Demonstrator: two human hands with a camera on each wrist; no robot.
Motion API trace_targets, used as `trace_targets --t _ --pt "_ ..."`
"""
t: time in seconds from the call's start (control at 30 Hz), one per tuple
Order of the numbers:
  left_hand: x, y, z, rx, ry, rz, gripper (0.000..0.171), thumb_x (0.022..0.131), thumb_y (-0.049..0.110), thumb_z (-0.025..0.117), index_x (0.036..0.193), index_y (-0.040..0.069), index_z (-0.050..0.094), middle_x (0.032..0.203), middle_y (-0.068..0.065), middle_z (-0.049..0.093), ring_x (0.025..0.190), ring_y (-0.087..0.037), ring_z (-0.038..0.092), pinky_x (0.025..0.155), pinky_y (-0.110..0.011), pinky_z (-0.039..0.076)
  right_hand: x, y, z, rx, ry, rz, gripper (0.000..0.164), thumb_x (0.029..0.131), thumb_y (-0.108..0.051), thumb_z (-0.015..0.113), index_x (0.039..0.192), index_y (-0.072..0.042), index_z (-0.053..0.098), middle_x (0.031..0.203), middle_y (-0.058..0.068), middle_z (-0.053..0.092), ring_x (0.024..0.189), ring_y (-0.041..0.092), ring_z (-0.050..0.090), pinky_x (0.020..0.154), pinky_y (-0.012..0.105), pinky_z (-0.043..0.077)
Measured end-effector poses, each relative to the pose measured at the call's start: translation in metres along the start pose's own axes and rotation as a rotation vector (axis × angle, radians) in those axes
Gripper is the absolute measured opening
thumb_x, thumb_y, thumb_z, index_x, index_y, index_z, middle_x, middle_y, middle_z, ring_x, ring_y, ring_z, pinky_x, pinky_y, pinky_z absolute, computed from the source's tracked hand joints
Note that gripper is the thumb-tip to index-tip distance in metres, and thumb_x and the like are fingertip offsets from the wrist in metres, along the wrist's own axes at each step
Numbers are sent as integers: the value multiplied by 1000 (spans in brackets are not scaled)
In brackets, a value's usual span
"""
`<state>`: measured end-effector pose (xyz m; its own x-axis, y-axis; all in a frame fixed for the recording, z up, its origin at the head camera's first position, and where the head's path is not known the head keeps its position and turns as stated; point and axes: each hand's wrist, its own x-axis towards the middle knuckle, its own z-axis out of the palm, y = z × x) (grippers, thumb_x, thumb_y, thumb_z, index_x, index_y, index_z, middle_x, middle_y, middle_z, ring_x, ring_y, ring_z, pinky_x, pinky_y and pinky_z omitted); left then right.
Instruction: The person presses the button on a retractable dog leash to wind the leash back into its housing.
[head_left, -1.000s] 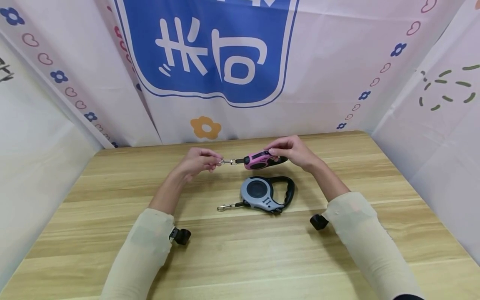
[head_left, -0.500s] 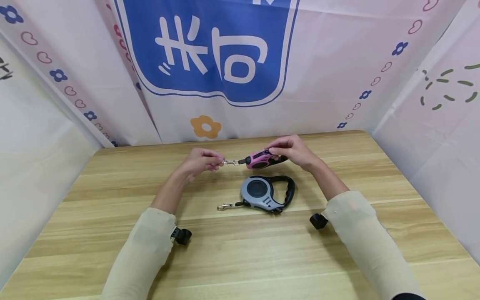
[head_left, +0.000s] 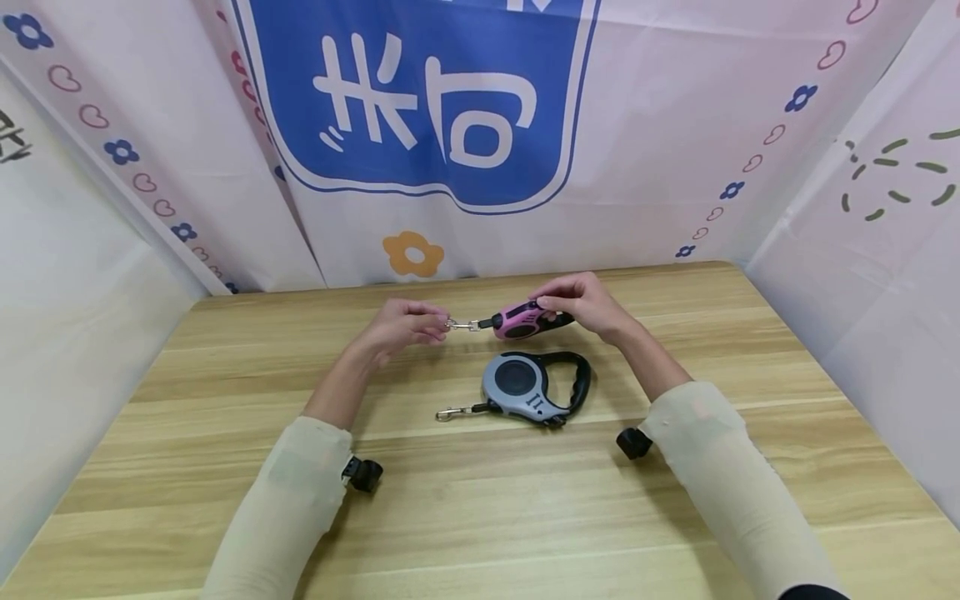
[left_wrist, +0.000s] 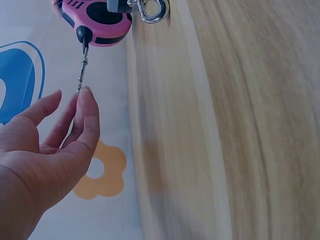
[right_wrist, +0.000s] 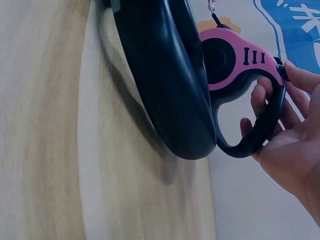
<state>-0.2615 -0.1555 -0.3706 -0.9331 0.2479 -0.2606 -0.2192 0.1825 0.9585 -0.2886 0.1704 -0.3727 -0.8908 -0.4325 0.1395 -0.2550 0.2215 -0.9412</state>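
My right hand (head_left: 588, 302) holds a pink and black retractable dog leash (head_left: 517, 321) near the table's far edge. In the right wrist view its fingers reach through the black loop handle (right_wrist: 270, 117), and the thumb lies at the dark button on top. From the other end of the leash a metal snap hook (head_left: 462, 325) sticks out to the left, joined by a short black strap. My left hand (head_left: 401, 323) pinches the tip of that hook between thumb and fingers, seen also in the left wrist view. A grey retractable leash (head_left: 515, 377) lies just nearer on the table.
The grey leash's own snap hook (head_left: 453, 413) points left on the wooden table (head_left: 480, 517), and its black handle (right_wrist: 165, 90) looms large in the right wrist view. A printed cloth backdrop (head_left: 637, 125) rises right behind the table's far edge.
The pink leash and its hook have shifted very slightly to the right, with my left fingertips following. Both hands keep their hold, and the grey leash stays put.
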Motion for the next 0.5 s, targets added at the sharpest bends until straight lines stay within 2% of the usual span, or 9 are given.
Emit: trace_targets --t 0.3,0.5 --pt "-2 -3 -1 56 -67 -15 36 105 11 60 135 -10 57 129 -31 64 110 -35 69 96 -39 58 0 3 1 4 30 -8 22 100 -2 66 116 12 72 103 15 75 76 11 65 74 30 58" --pt "1 -7 -2 79 -145 -23 43 108 14 56 143 -11 50 133 -33 61 108 -32 71 93 -38 59 1 3 1 10 44 -16 23 100 -3 67 117 12 71 106 18 75 77 11 66 75 28 59"
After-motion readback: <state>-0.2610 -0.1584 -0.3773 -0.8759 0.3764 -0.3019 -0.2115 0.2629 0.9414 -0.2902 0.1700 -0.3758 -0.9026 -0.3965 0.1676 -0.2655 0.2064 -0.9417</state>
